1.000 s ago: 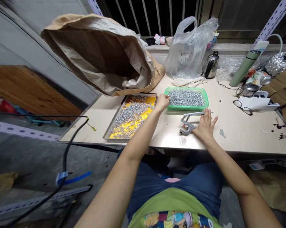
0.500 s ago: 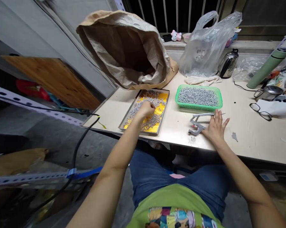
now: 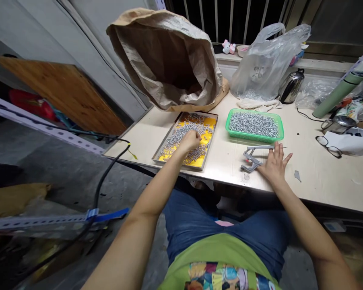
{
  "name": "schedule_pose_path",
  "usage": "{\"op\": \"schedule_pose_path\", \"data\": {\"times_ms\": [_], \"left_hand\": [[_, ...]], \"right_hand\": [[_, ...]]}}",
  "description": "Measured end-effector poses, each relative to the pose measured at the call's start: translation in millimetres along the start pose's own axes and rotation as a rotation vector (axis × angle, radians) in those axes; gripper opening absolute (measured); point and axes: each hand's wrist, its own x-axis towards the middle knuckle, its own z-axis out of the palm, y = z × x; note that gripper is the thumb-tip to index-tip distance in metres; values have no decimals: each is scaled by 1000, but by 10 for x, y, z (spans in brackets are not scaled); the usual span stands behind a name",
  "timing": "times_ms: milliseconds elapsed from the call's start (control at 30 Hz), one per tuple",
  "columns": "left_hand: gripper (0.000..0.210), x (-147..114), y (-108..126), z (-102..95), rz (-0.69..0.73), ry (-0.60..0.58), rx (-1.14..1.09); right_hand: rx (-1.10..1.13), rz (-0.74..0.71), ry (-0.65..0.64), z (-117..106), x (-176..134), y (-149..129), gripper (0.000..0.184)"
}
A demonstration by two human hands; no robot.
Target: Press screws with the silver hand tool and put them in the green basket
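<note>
My left hand [image 3: 191,141] is closed, its fingertips together low over a shallow tray [image 3: 203,162] with a yellow lining. Many small silver metal pieces [image 3: 181,133], like short screws or pins, lie loose in that tray around the hand. Whatever the fingers pinch is too small to make out. On the table to the right, my right hand [image 3: 275,164] lies with its fingers spread, touching a grey plier-like tool [image 3: 251,162] with a spring between its arms. Just behind the tool stands a green plastic basket [image 3: 254,139] filled with similar silver pieces.
A large open paper sack [image 3: 169,60] leans behind the tray. Further back are a clear plastic bag [image 3: 256,68], a metal kettle [image 3: 291,86] and a cloth [image 3: 258,104]. Eyeglasses [image 3: 328,147] and a green cylinder [image 3: 338,96] are at the right. The table's front edge runs before my lap.
The view has shifted slightly. My left hand has moved a little over the pieces in the tray and stays closed. My right hand stays spread at the tool.
</note>
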Motion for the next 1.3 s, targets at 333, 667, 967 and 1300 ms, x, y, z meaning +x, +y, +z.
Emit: {"op": "schedule_pose_path", "data": {"times_ms": [333,667,967,1300], "left_hand": [[50,-755,409,1192,51,-272,-926],[59,-774,392,1378,108,-306,-909],[69,-815,407,1280,236,-353,-717],[76,-808,349,1177,322,-435,-601]], "right_hand": [[-75,-45,27,-15,-18,-68,73],[-15,-23,14,-106,-25,-154,74],[-17,-28,28,-111,-42,-178,78],[48,-99,-6,-124,-49,-163,79]]}}
